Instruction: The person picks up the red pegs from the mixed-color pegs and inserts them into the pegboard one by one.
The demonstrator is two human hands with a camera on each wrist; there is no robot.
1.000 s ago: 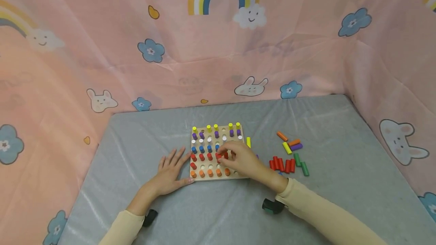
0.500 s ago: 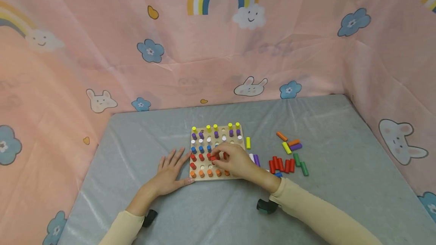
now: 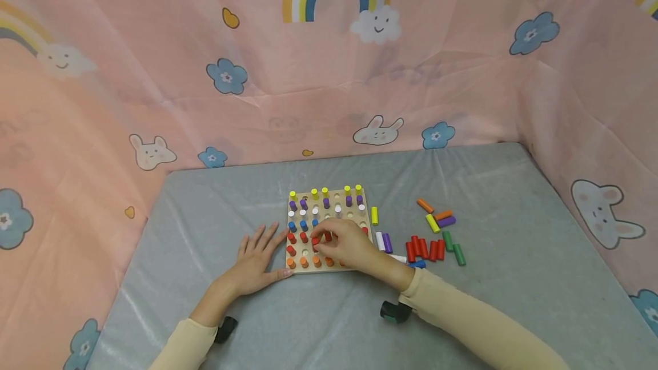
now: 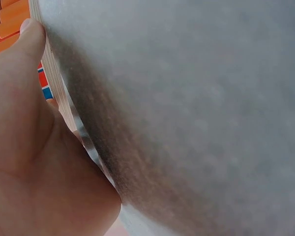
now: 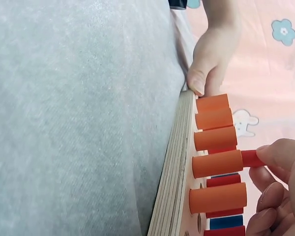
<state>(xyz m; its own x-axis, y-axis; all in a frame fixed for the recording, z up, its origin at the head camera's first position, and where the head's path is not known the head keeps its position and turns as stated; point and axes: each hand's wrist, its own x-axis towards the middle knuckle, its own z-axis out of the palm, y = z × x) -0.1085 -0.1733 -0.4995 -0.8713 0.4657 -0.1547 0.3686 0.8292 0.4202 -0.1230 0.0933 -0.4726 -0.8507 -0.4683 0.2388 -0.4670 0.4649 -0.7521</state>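
A wooden peg board (image 3: pixel 311 271) lies on the table with rows of yellow, purple, white, blue, red and orange pegs standing in its holes. My right hand (image 3: pixel 348 244) is over the middle of the board and pinches a red peg (image 5: pixel 251 158) between thumb and fingers. In the right wrist view, that peg shows above the row of orange pegs (image 5: pixel 218 197); its lower end is hidden behind them. At the board's left side, my left hand (image 3: pixel 254 267) rests with its fingers spread and straight. Its thumb (image 4: pixel 32 42) touches the front left corner of the board.
Several loose red pegs (image 3: pixel 424 248) lie right of the board, beside two green pegs (image 3: pixel 454 248). Farther back are orange, yellow and purple pegs (image 3: pixel 447 221). Close to the board's right edge lie a yellow peg (image 3: pixel 374 216), white and purple pegs (image 3: pixel 388 242) and a blue peg (image 3: pixel 417 264).
My right hand has moved left across the board with the red peg in its pinch. Loose white, purple and blue pegs beside the board are now uncovered. The left hand has stayed put.
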